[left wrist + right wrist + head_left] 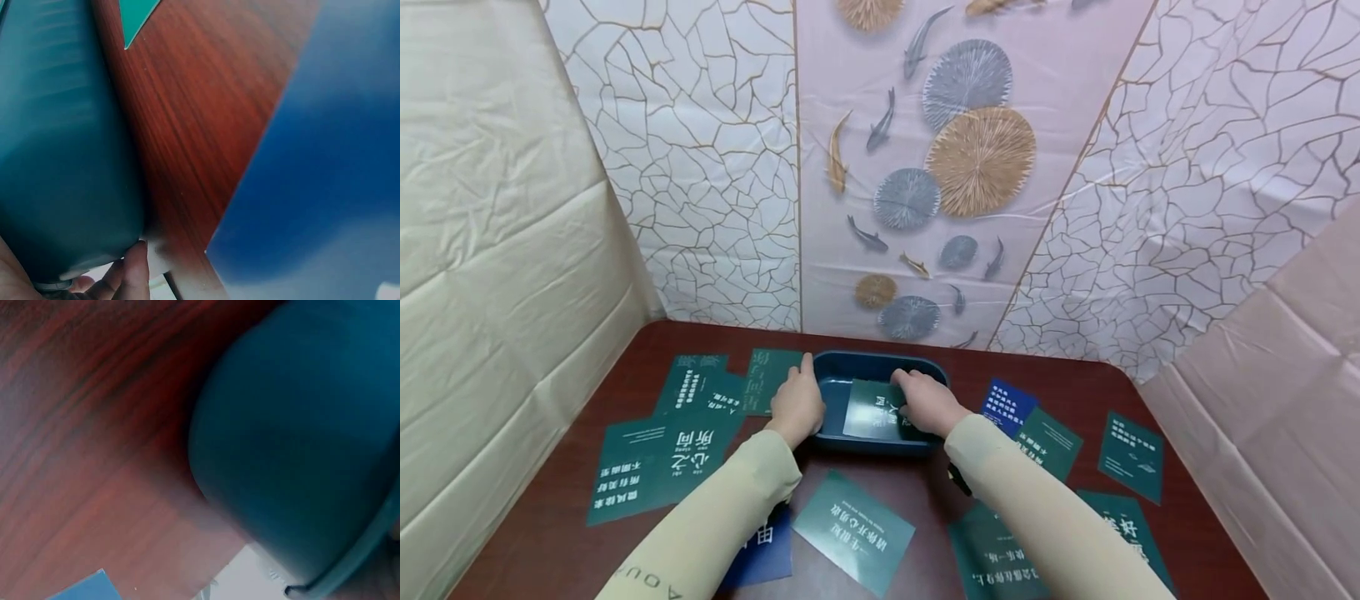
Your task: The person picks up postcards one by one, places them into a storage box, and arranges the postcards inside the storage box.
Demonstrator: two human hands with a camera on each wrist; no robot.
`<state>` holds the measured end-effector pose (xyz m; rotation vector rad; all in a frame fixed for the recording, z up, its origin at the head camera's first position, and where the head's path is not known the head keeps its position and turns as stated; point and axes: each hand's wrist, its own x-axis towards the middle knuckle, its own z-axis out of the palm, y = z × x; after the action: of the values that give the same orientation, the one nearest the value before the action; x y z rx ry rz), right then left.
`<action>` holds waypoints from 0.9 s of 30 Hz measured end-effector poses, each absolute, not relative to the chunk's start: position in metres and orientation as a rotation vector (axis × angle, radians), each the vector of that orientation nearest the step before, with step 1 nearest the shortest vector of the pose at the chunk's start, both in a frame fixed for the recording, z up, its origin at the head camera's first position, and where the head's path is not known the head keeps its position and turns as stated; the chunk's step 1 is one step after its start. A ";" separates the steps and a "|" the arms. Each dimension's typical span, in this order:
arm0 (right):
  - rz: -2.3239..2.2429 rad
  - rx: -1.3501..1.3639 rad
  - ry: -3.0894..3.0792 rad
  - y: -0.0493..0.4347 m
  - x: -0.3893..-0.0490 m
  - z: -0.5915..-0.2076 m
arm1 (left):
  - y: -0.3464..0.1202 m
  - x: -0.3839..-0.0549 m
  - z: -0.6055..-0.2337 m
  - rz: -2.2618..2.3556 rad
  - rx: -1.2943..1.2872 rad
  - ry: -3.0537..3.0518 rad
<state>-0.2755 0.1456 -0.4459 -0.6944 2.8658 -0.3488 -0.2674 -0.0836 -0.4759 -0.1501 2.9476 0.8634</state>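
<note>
A dark blue-green plastic basin (pixel 833 395) stands near the table's far edge. At its left end my left hand (pixel 797 403) grips the rim; the left wrist view shows fingertips (pixel 135 265) against the basin's outer wall (pixel 69 156). Inside the basin's right part, my right hand (pixel 931 405) pinches a green card (pixel 872 408) with white characters. That card lies tilted within the basin, its right edge hidden by the hand. In the right wrist view the basin's side (pixel 287 437) fills the right half, and the right hand is mostly out of sight.
Green cards (pixel 692 450) overlap on the left, one (pixel 775 375) beside the basin. In front lie a green card (pixel 853 532) and a blue card (pixel 767 554). To the right are a blue card (pixel 1006 407) and several green ones (pixel 1131 457). Fabric-covered walls (pixel 722 167) surround the table.
</note>
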 end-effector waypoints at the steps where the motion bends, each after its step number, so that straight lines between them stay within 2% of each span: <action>1: -0.356 -0.706 2.862 0.145 -0.275 -0.447 | -0.084 -0.268 -0.476 0.862 -0.150 2.951; 27: -0.256 -0.712 2.768 0.140 -0.279 -0.455 | -0.084 -0.269 -0.478 0.845 -0.173 2.928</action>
<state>-0.2791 0.1402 -0.4553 -0.7118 2.7678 -0.2558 -0.2692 -0.0836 -0.4776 -0.1726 2.9277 0.8453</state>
